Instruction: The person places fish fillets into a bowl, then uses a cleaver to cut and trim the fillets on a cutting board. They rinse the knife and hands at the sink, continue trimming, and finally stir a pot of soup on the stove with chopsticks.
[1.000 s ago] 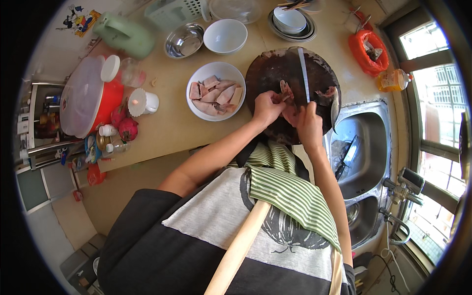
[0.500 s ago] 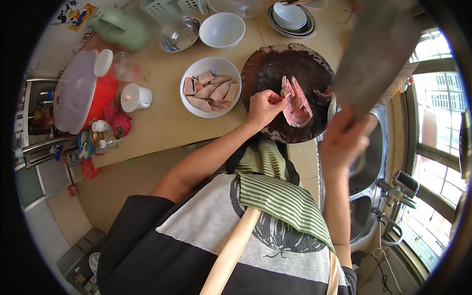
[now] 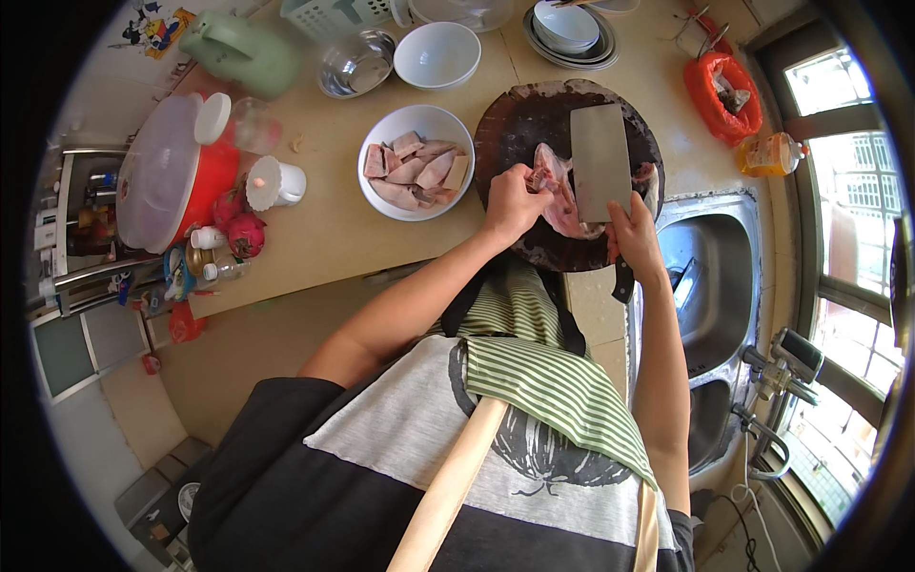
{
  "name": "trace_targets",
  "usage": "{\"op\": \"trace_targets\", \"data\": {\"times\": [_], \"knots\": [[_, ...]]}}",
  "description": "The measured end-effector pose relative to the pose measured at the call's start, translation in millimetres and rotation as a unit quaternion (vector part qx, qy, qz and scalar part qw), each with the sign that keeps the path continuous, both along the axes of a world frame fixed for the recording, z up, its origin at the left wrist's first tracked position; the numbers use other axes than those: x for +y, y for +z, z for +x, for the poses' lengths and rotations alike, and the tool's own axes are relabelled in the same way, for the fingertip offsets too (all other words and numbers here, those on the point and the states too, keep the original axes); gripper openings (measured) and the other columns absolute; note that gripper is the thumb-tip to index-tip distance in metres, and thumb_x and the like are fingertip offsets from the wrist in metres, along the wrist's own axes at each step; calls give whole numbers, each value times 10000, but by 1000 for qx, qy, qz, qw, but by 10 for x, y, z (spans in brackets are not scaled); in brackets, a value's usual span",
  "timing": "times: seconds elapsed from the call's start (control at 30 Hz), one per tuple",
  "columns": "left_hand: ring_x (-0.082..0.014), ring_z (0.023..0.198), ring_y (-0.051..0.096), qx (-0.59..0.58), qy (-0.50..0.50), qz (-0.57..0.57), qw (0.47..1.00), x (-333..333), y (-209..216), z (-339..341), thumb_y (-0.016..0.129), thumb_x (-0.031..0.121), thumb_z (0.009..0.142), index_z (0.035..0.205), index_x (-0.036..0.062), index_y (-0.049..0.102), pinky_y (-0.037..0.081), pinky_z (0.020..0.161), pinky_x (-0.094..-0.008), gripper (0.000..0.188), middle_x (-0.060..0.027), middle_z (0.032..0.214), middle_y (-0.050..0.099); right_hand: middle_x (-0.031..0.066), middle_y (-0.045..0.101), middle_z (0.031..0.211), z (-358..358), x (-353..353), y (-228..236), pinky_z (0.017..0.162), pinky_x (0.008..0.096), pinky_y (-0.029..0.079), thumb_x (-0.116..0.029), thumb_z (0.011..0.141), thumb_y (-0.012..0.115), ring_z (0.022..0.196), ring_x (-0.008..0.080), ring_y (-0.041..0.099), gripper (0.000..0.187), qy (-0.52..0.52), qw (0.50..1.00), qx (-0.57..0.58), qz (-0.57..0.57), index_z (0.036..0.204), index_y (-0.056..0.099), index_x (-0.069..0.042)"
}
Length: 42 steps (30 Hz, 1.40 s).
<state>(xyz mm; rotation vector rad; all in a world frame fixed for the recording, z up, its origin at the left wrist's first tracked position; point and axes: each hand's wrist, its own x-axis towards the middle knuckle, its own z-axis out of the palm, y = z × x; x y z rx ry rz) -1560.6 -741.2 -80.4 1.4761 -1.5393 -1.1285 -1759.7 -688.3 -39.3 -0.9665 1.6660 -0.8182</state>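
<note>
My left hand (image 3: 515, 202) pinches the left side of a pink piece of raw fish (image 3: 560, 200) on the round, dark chopping board (image 3: 515, 112). In my right hand (image 3: 634, 236) is a cleaver (image 3: 600, 153); its wide blade lies over the board just right of the fish and hides part of it. The cleaver's black handle end sticks out below that hand. Some smaller fish scraps (image 3: 648, 179) rest at the board's right side. Left of the board, a white bowl (image 3: 438, 120) holds several cut fish pieces (image 3: 405, 172).
A double sink (image 3: 729, 276) adjoins the board on the right. Beyond it stand a red bag (image 3: 703, 95) and an orange-yellow bottle (image 3: 767, 154). Bowls (image 3: 438, 55) line the back. At left are a red basin (image 3: 202, 191), a white cup (image 3: 276, 181) and dragon fruit (image 3: 243, 236).
The cleaver has come down from its raised, blurred position to the board beside the fish. The fish has shifted and its right part is now hidden by the blade. My left hand keeps hold.
</note>
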Motion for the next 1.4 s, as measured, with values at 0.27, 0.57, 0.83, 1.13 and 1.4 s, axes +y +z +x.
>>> {"op": "trace_targets", "data": {"times": [0.27, 0.57, 0.83, 1.13, 1.4], "knots": [[-360, 692, 663, -102, -14, -4, 995, -1, 111, 44, 729, 186, 678, 765, -20, 647, 520, 632, -406, 239, -211, 703, 653, 217, 534, 567, 156, 255, 464, 401, 432, 369, -133, 975, 498, 464, 387, 523, 179, 33, 936, 303, -174, 921, 384, -6], [-395, 698, 643, -95, -28, 26, 995, 6, 116, 169, 695, 177, 723, 759, -22, 656, 508, 633, -449, 206, -226, 704, 640, 295, 548, 606, 357, 770, 416, 472, 558, 374, -110, 955, 506, 605, 503, 552, 168, 112, 929, 352, -15, 917, 366, -26], [-383, 677, 646, -65, -51, 27, 996, 19, 65, 236, 686, 167, 757, 769, -28, 654, 499, 608, -428, 199, -228, 685, 631, 274, 573, 651, 347, 957, 710, 508, 536, 420, -86, 946, 488, 629, 502, 559, 127, 39, 931, 337, -137, 952, 409, 13], [-171, 543, 663, -105, -113, 1, 988, -61, 110, 308, 643, 106, 832, 790, -56, 627, 501, 522, -293, 168, -130, 618, 653, 305, 590, 665, 142, 961, 383, 547, 555, 443, -106, 937, 507, 666, 505, 587, 158, 170, 925, 340, 0, 969, 393, -1], [-167, 537, 659, -81, -118, 40, 989, -45, 181, 325, 625, 94, 837, 824, -65, 630, 499, 504, -302, 160, -133, 611, 647, 293, 571, 665, 231, 1057, 732, 513, 538, 394, -132, 955, 516, 663, 505, 561, 167, 96, 950, 295, -34, 926, 414, -3]]}}
